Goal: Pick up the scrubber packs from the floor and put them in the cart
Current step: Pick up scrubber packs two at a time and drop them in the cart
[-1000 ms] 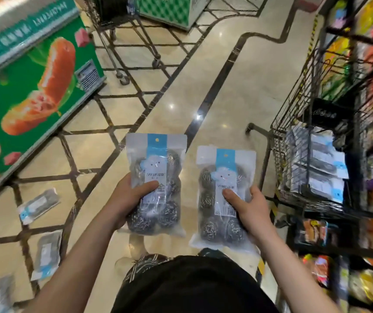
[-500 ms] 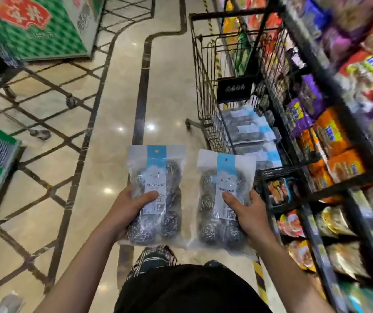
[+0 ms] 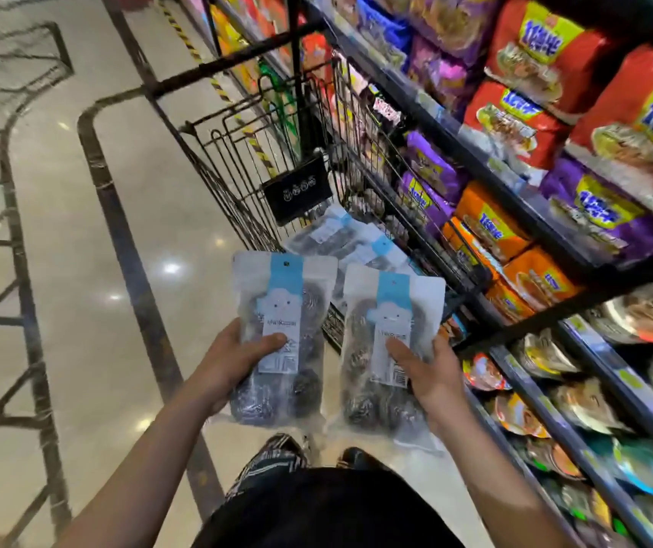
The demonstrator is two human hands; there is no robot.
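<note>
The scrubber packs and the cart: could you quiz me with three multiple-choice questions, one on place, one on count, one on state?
1. Where does the cart stand?
A. beside the snack shelves
B. behind the person
C. on a counter

2. How many scrubber packs are held?
A. one
B. two
C. four

3. The cart is:
A. empty
B. tipped over
C. already holding packs

Answers:
1 A, its wire side runs along the shelves.
2 B, the left hand grips the left pack, the right hand the right pack.
3 C, packs in the cart lie on its floor.
</note>
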